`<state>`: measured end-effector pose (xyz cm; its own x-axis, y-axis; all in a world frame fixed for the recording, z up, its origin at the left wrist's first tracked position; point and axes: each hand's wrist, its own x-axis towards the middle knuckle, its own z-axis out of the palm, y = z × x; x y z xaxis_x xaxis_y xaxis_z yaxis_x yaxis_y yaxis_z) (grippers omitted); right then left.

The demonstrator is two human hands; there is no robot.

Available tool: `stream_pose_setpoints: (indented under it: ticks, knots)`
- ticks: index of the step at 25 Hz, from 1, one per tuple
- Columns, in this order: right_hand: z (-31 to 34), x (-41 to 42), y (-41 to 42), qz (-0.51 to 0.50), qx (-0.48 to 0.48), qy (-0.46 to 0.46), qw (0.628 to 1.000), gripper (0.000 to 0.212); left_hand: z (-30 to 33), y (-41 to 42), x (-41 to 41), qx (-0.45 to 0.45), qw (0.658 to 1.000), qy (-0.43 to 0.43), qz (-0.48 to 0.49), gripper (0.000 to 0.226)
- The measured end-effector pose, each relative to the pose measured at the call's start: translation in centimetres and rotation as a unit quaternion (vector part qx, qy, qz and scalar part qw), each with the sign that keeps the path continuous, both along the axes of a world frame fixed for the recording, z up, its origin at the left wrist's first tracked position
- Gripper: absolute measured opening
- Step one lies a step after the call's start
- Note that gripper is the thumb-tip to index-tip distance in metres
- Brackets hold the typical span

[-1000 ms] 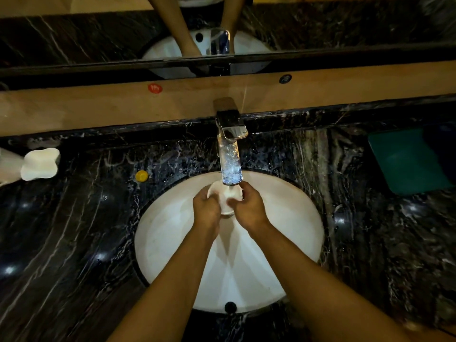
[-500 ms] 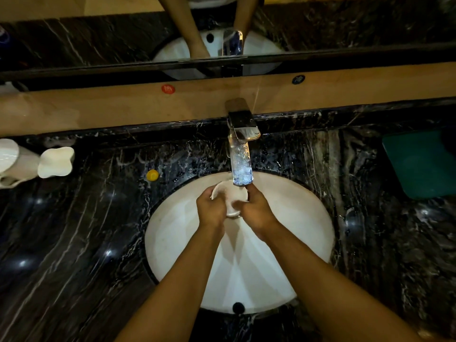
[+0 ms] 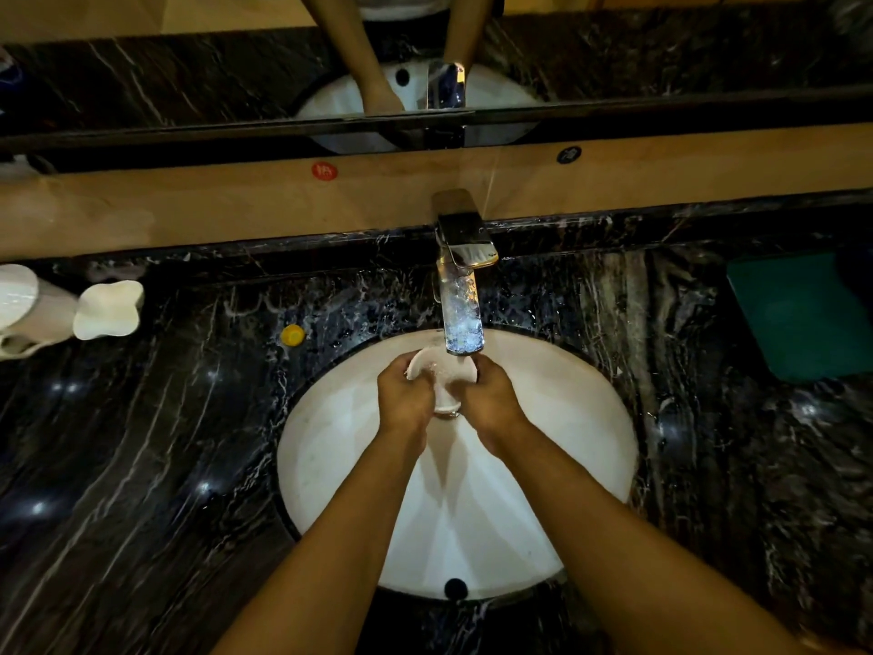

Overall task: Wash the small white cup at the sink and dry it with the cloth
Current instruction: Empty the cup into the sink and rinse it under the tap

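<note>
Your left hand (image 3: 405,394) and right hand (image 3: 491,394) clasp the small white cup (image 3: 443,371) between them. It sits under the faucet (image 3: 465,257), at the sink's (image 3: 590,418) 12 o'clock.

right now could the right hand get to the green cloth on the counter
Probably yes, once freed. The right hand and left hand both hold the cup under the tap; the green cloth lies to its right with only bare counter between.

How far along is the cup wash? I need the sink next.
Done: the tap is running and the small white cup is under the stream. In hand: the left hand and right hand hold and rub it over the basin. Left: drying; the green cloth lies untouched on the counter.
</note>
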<state>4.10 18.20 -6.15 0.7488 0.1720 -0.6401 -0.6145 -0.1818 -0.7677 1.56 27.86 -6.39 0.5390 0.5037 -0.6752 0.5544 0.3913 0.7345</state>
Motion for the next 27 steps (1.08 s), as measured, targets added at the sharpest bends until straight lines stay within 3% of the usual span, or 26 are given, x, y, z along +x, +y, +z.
stream_pose_setpoints:
  ticks: [4, 7, 10, 13, 17, 19, 22, 24, 27]
  knots:
    - [-0.3, 0.5, 0.7, -0.023, -0.150, -0.020, 0.988, 0.019, 0.4, -0.4, -0.4, -0.017, 0.999, -0.018, -0.021, 0.031]
    - [-0.1, 1.2, 0.2, -0.026, -0.107, 0.017, 0.994, 0.025, 0.3, 0.5, -0.9, -0.083, 0.993, -0.040, -0.071, 0.048]
    - [0.5, 0.3, 0.3, -0.028, 0.003, 0.024, 0.999, 0.046, 0.2, 1.3, -0.8, -0.107, 0.992, -0.049, -0.037, 0.041]
    - [0.1, -0.5, 0.8, -0.005, -0.036, 0.001, 0.999, 0.057, 0.3, 1.2, -0.4, -0.094, 0.995, -0.029, -0.002, 0.033]
    - [0.0, 0.2, 0.5, -0.004, -0.154, -0.060, 0.986, 0.039, 0.6, 0.6, -0.5, -0.139, 0.989, -0.040, -0.025, 0.031]
    - [-0.1, 0.9, -0.1, -0.006, -0.158, -0.040, 0.987, 0.023, 0.9, 0.3, -0.4, -0.149, 0.988, -0.034, -0.022, 0.032]
    - [-0.2, 0.7, -0.4, 0.021, -0.071, 0.003, 0.997, 0.037, 0.7, 0.2, -0.2, -0.128, 0.991, -0.031, -0.007, 0.032]
    - [-0.2, 0.6, -0.5, 0.028, -0.095, -0.019, 0.995, 0.044, 0.6, -0.1, -0.3, -0.129, 0.991, -0.030, -0.013, 0.032]
    - [-0.3, 1.0, -0.4, 0.000, -0.161, -0.035, 0.986, 0.024, 0.8, -0.4, -0.5, -0.138, 0.990, -0.028, -0.014, 0.033]
